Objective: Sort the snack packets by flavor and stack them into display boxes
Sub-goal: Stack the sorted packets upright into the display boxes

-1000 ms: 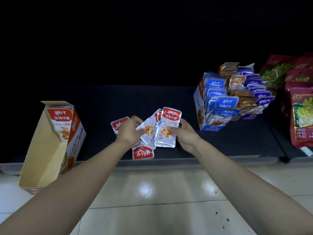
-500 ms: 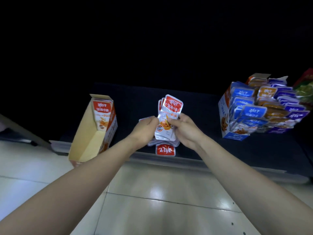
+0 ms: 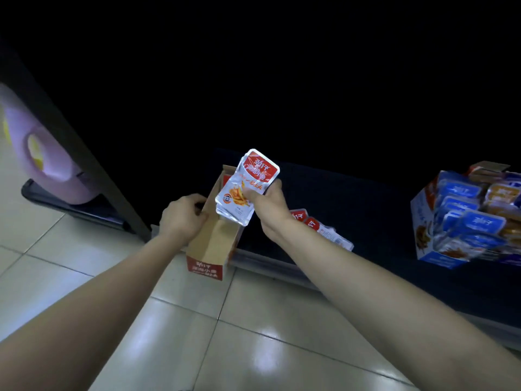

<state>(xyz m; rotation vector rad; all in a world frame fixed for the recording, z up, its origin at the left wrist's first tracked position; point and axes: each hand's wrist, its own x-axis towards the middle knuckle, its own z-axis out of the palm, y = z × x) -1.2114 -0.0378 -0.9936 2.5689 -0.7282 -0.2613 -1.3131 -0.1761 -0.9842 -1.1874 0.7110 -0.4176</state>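
My feed shows both hands up at the dark shelf [image 3: 366, 207], near each other but not touching. Left hand [image 3: 183, 215] grips the left wall of the open red-and-brown cardboard display box [image 3: 204, 268], fingers curled over its top edge. The box sits at the shelf's front edge, its red printed end toward me and hanging out over the glossy pale tiled floor [image 3: 253, 334]. The brown inside is mostly bare. A sliver of red shows at the far end, but I can't tell what it is because it's hidden behind the stack.

Right hand [image 3: 270, 210] is clamped on a small stack of red-and-silver foil snack packets [image 3: 245, 187], thumb across the front, fingers behind. The stack is held upright and slightly tilted, red label end up, over the box's open top. Its lower corner overlaps the box's right wall in my view, and I can't tell whether it touches.

A few loose red-and-silver packets [image 3: 318, 227] lie flat on the shelf just right of the right wrist. Well to the right stands a blue cardboard display box [image 3: 423, 221] crammed with blue packets [image 3: 462, 193], with orange packets [image 3: 501, 193] behind them. A blurry purple shape [image 3: 42, 153] sits at far left beyond a dark slanted post [image 3: 84, 153].
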